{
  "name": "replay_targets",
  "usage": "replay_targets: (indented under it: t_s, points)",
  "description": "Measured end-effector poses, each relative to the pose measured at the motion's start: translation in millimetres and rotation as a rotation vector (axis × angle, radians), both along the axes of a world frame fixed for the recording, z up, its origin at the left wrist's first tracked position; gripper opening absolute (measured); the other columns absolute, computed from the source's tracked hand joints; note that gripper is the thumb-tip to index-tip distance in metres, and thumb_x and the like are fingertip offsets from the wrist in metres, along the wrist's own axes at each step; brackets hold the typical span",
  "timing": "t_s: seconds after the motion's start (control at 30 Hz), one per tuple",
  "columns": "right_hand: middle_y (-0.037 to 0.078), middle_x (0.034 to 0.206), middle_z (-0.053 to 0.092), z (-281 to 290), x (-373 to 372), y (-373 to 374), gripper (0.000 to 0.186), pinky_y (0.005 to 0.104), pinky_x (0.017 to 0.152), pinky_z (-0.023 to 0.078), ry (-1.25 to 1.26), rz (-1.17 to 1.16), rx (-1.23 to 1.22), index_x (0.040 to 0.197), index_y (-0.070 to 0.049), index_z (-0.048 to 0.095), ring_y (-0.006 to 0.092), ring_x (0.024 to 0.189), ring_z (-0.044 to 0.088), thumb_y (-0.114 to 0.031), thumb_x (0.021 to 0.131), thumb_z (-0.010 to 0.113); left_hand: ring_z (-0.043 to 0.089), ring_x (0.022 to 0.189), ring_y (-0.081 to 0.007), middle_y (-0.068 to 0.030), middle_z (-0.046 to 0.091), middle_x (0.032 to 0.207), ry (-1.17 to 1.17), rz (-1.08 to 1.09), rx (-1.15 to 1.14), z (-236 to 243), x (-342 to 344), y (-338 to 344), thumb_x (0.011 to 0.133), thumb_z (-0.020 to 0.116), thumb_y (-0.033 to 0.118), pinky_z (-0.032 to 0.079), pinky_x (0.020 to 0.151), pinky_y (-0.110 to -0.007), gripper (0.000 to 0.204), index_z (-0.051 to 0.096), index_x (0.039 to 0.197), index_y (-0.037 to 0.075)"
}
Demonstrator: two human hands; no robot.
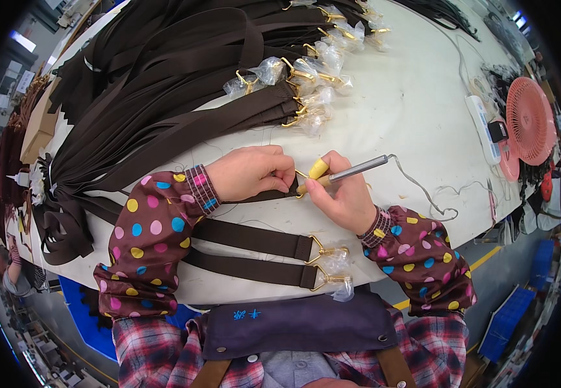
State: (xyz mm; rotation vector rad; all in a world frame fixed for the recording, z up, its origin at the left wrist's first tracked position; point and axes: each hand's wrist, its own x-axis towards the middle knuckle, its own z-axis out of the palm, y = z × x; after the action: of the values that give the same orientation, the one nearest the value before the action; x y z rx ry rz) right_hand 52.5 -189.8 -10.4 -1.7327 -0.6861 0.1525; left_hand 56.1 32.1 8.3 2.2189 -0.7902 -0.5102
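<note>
And here's the dark strap (271,195), just on the near side of the big strap bundle (164,97), its end between two busy hands. The left hand (249,173) has its fingers curled in, seemingly pinching the strap close to its gold hook (301,174). Off the bundle's near right corner, the right hand (344,200) pinches a corded tool (368,166), one finger wearing a yellow cover (319,169), tip right by the strap's end; whether it touches is too small to call! Progress check: the hook is already on, and this end looks midway through its treatment. Nearer the person than the bundle lie two flat straps (254,238), hooks wrapped in clear plastic (337,260); finished or waiting, no telling. Same for the bundle itself, a big stack.
</note>
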Motion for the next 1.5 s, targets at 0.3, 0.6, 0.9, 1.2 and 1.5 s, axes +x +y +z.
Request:
replay_targets:
  t_s: [0.3, 0.6, 0.9, 1.2, 1.5]
  points:
    - [0.011, 0.074, 0.06, 3, -1, 0, 0.018, 0.0316, 0.059, 0.048, -0.094, -0.019, -0.078, 0.086, -0.001, 0.051, 0.0229, 0.067, 0.06, -0.01, 0.081, 0.066, 0.059, 0.083, -0.0231, -0.0055, 0.058, 0.09, 0.006, 0.104, 0.024, 1, -7, -3, 0.086, 0.066, 0.012, 0.048, 0.073, -0.033, 0.01, 0.059, 0.092, 0.008]
    - [0.01, 0.075, 0.06, 0, -2, 0, 0.019, 0.0328, 0.061, 0.047, -0.107, -0.041, -0.122, 0.086, -0.002, 0.052, 0.0228, 0.069, 0.058, -0.012, 0.081, 0.067, 0.059, 0.082, -0.0227, -0.0045, 0.057, 0.09, 0.009, 0.106, 0.024, 1, -7, -4, 0.086, 0.066, 0.012, 0.048, 0.073, -0.033, 0.01, 0.058, 0.092, 0.008]
    - [0.007, 0.082, 0.054, -2, -2, -2, 0.018, 0.029, 0.067, 0.043, -0.126, -0.007, -0.174, 0.093, -0.002, 0.051, 0.0161, 0.075, 0.052, -0.009, 0.084, 0.065, 0.059, 0.081, -0.0228, -0.0054, 0.057, 0.089, 0.002, 0.122, 0.02, 2, -8, -4, 0.086, 0.066, 0.012, 0.047, 0.073, -0.034, 0.01, 0.058, 0.091, 0.008]
    - [0.006, 0.073, 0.06, -2, 3, 7, 0.017, 0.0255, 0.056, 0.044, 0.072, -0.039, -0.032, 0.09, -0.002, 0.052, 0.0122, 0.062, 0.055, -0.012, 0.086, 0.066, 0.058, 0.066, -0.0123, -0.0056, 0.055, 0.084, 0.283, 0.375, -0.163, 1, -12, -1, 0.094, 0.057, 0.012, 0.05, 0.048, -0.025, 0.01, 0.051, 0.093, 0.004]
    - [0.008, 0.069, 0.061, -4, 5, 11, 0.02, 0.0279, 0.052, 0.044, 0.022, -0.056, -0.068, 0.089, -0.001, 0.053, 0.0159, 0.057, 0.057, -0.014, 0.084, 0.068, 0.058, 0.066, -0.0128, -0.0062, 0.054, 0.084, 0.251, 0.367, -0.158, 1, -12, -1, 0.094, 0.057, 0.013, 0.05, 0.05, -0.026, 0.011, 0.051, 0.093, 0.004]
